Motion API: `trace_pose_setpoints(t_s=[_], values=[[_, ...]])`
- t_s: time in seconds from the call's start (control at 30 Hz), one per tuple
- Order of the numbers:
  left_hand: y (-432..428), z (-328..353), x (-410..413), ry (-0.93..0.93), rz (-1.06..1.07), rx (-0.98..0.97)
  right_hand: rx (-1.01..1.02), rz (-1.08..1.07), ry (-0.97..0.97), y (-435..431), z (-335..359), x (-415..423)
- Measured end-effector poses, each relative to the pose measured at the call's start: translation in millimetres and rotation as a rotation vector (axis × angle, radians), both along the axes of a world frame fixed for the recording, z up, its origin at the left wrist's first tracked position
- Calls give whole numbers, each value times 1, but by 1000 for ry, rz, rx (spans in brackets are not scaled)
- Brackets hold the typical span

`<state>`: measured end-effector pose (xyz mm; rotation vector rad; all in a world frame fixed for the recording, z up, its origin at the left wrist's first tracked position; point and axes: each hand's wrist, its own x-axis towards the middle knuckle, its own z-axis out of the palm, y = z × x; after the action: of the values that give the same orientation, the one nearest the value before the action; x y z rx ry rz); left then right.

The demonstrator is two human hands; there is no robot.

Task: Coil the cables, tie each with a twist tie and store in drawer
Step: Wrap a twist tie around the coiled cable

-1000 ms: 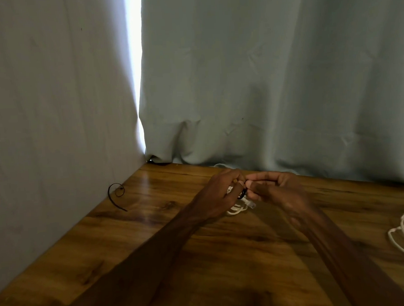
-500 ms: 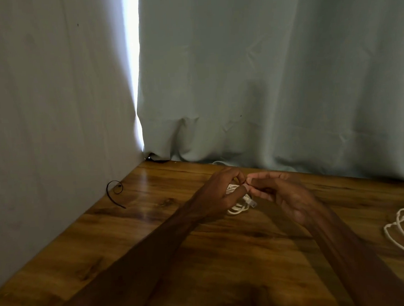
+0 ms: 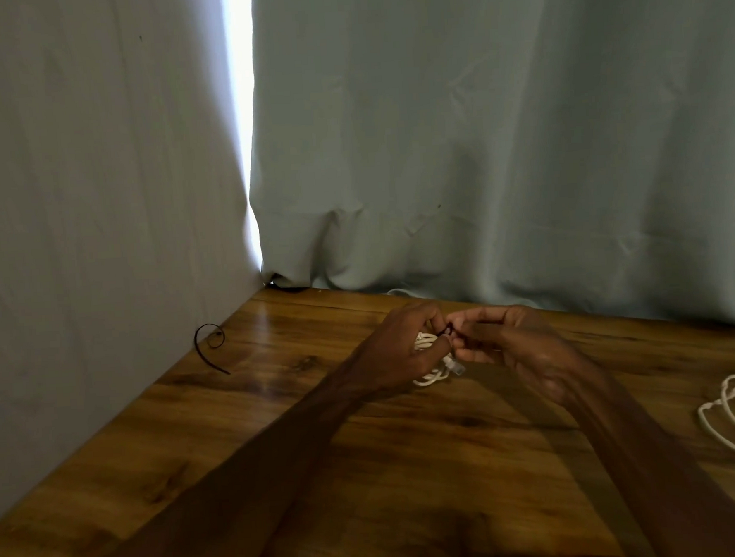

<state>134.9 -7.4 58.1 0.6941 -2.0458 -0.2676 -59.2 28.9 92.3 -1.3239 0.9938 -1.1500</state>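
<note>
Gripping the coiled white cable (image 3: pixel 432 375) over the wooden table (image 3: pixel 433 468), the left hand (image 3: pixel 398 354) meets the right hand (image 3: pixel 503 347), which pinches the dark twist tie (image 3: pixel 447 329) at its nine o'clock, against the coil.

Left hand (image 3: pixel 398 350) around coiled white cable (image 3: pixel 433 376), right hand (image 3: pixel 523 352) on dark twist tie (image 3: pixel 448 328)
</note>
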Motion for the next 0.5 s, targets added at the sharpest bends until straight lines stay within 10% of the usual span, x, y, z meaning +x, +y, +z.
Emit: trace_pose_setpoints(t_s=[0.5], values=[[-2,-2,-3,59,18,172,-195,-83,148,-1,-3,0]])
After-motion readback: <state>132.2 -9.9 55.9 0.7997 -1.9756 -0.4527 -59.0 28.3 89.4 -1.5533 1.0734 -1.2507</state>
